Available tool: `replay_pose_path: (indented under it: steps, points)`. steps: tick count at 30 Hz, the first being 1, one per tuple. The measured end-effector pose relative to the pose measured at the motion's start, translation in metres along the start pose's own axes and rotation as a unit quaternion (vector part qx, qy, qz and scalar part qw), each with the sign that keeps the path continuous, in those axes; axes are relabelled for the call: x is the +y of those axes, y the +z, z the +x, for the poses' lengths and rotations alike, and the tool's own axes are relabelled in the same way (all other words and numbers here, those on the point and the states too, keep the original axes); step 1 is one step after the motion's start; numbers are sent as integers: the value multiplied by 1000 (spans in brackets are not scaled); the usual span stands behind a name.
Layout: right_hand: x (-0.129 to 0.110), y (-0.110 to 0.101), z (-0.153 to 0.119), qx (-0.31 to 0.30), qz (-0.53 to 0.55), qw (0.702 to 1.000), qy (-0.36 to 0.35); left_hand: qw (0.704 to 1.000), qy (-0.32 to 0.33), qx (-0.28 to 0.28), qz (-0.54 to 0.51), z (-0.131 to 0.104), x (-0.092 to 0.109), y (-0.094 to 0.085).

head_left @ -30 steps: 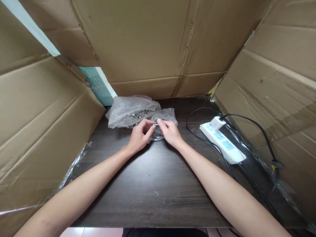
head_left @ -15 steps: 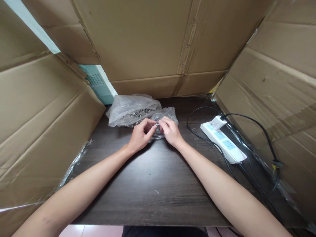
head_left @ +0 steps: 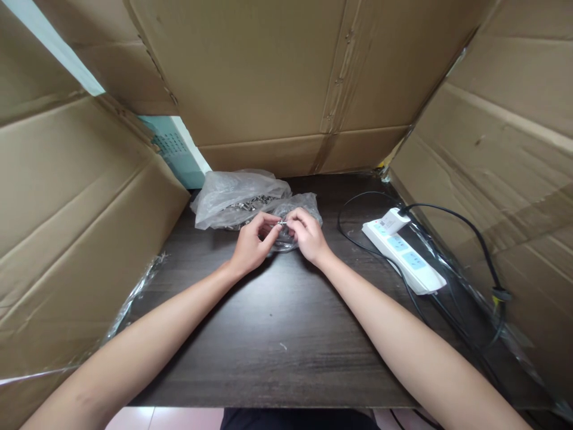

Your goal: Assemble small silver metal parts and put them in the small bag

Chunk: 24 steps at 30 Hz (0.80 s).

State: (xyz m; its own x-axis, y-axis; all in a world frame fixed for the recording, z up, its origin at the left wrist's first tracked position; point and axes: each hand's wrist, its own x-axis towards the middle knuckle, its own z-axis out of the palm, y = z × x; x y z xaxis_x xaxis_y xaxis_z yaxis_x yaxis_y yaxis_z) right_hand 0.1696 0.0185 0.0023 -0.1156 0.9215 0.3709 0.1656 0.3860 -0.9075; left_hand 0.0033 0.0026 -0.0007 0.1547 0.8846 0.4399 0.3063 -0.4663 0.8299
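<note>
Fingertips of both hands meet on a small silvery metal part point(head_left: 282, 223), thin and screw-like, too small to make out fully. My left hand point(head_left: 254, 242) pinches its left end between thumb and fingers. The right end is pinched in my right hand point(head_left: 307, 234). Just behind and beneath the hands lies a clear plastic bag point(head_left: 308, 205), its contents partly hidden by my fingers. To its left, a larger cloudy plastic bag point(head_left: 233, 190) lies open, with many small metal pieces point(head_left: 253, 204) showing inside.
On the right of the dark wooden table point(head_left: 268, 346) lies a white power strip point(head_left: 405, 254) with a white plug point(head_left: 394, 220) in it. Black cables point(head_left: 474, 233) loop around the strip. Cardboard walls point(head_left: 268, 77) enclose the back and both sides.
Both hands keep their pinch on the small metal part, and the fingertips have drawn slightly apart, so more of it shows. The view has shifted very slightly.
</note>
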Motion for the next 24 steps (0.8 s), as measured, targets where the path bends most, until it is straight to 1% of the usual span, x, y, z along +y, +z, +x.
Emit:
replay_pose_path:
  steps: [2,5,10,13,15,20,24]
  points:
    - [-1,0,0,-8,-20,1000,-10,1000,7,-5,3,0,1,0]
    - [-1,1,0,-17,-34,999,7,1000,4,-10,3,0,1,0]
    - [3,1,-1,2,-8,999,41,1000,-13,9,-14,1,-1,0]
    - [3,0,-1,-14,17,999,48,1000,-13,7,-15,1,-2,0]
    - [2,0,0,-26,17,999,42,1000,-13,4,-14,1,-1,0]
    - [-1,0,0,-21,-32,999,-4,1000,1,-9,-8,0,1,0]
    - [-1,1,-1,-18,-33,999,13,1000,-9,-3,-7,1,0,0]
